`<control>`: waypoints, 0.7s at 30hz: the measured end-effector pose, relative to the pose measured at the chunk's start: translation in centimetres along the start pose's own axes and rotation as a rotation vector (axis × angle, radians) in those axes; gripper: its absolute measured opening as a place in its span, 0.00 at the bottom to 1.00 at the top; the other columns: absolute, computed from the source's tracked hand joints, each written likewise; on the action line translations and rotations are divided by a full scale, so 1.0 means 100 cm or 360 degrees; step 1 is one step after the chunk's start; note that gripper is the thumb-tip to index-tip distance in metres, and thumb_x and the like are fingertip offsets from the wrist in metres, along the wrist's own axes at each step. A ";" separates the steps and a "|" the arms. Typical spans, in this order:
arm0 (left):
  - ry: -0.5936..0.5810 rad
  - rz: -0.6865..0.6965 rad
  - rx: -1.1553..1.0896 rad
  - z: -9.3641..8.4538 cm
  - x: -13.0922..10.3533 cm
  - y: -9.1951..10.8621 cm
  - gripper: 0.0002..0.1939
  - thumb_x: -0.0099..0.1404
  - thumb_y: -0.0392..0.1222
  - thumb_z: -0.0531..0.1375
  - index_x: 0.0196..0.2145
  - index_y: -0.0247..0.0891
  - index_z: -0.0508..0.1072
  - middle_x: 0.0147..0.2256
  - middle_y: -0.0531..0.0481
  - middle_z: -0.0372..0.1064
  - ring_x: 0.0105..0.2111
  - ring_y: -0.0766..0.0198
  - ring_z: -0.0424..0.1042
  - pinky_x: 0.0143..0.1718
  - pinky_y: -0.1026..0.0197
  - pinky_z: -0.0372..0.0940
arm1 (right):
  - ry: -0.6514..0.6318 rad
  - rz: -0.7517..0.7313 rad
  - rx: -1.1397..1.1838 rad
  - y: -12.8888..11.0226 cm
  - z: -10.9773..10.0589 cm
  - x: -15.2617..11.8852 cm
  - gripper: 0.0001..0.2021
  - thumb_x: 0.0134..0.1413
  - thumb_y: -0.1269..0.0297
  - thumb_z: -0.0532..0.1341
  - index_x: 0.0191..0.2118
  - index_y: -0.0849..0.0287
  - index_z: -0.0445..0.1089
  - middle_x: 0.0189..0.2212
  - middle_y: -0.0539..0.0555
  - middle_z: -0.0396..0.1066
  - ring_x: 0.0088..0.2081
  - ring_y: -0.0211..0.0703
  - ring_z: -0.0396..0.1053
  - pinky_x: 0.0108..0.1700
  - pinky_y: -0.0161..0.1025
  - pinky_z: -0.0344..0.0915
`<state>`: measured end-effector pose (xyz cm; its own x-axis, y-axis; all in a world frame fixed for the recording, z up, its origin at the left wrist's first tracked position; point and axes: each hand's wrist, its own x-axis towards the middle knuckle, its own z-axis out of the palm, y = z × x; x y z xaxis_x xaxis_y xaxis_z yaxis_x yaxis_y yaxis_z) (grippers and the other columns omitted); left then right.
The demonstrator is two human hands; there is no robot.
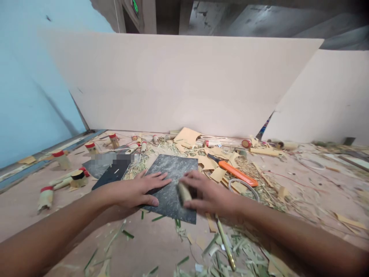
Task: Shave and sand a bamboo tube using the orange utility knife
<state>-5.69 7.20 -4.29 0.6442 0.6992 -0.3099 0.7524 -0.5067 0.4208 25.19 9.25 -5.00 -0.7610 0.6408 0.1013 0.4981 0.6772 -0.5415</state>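
A dark, dust-speckled sheet (173, 169) lies on the work surface in front of me. My left hand (144, 187) rests flat on its left part, fingers spread. Over the sheet's right part, my right hand (206, 192) is wrapped round a short bamboo tube (183, 193), which is slightly blurred and lies against the sheet. An orange utility knife (238, 174) lies just beyond my right hand, beside a white ring (245, 184). Below my right hand is a thin greenish stick (226, 244) with a brass-coloured tip.
Several bamboo pieces with red ends, one of them (46, 198), stand or lie at the left. A dark flat object (113, 171) is beside the sheet. Shavings and yellowish scraps (187, 137) litter the surface (77, 242). A pale board (178, 84) stands behind.
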 end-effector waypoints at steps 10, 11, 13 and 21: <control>0.0012 -0.0033 -0.0068 -0.001 -0.001 0.005 0.37 0.74 0.55 0.57 0.75 0.55 0.48 0.75 0.52 0.36 0.75 0.46 0.31 0.72 0.34 0.27 | -0.0004 -0.0007 0.0016 -0.011 0.004 -0.007 0.30 0.59 0.52 0.69 0.64 0.56 0.67 0.57 0.61 0.63 0.57 0.54 0.65 0.61 0.47 0.63; 0.0002 -0.0051 -0.0073 -0.002 -0.001 0.006 0.37 0.74 0.55 0.57 0.75 0.56 0.47 0.75 0.52 0.35 0.75 0.46 0.31 0.72 0.33 0.26 | 0.0064 0.0063 -0.0022 -0.008 0.003 -0.006 0.29 0.60 0.54 0.69 0.63 0.57 0.67 0.56 0.61 0.64 0.57 0.54 0.65 0.61 0.48 0.63; 0.0006 -0.0061 -0.0105 -0.002 -0.001 0.007 0.37 0.74 0.54 0.57 0.74 0.57 0.47 0.75 0.53 0.35 0.75 0.46 0.30 0.72 0.33 0.25 | 0.0209 0.0216 -0.0086 -0.004 0.002 -0.005 0.27 0.62 0.55 0.67 0.63 0.58 0.67 0.56 0.63 0.63 0.56 0.55 0.65 0.61 0.50 0.63; 0.0072 -0.0015 -0.0189 0.003 0.001 0.000 0.37 0.73 0.49 0.60 0.74 0.58 0.50 0.75 0.54 0.38 0.75 0.47 0.32 0.72 0.33 0.27 | 0.0043 0.0055 0.0019 -0.010 0.005 -0.001 0.29 0.60 0.53 0.68 0.63 0.55 0.67 0.58 0.60 0.63 0.58 0.53 0.65 0.61 0.46 0.63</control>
<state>-5.58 7.08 -4.58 0.6283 0.7272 -0.2765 0.7351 -0.4385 0.5170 24.56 8.37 -4.85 -0.7319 0.6733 0.1051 0.5186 0.6504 -0.5550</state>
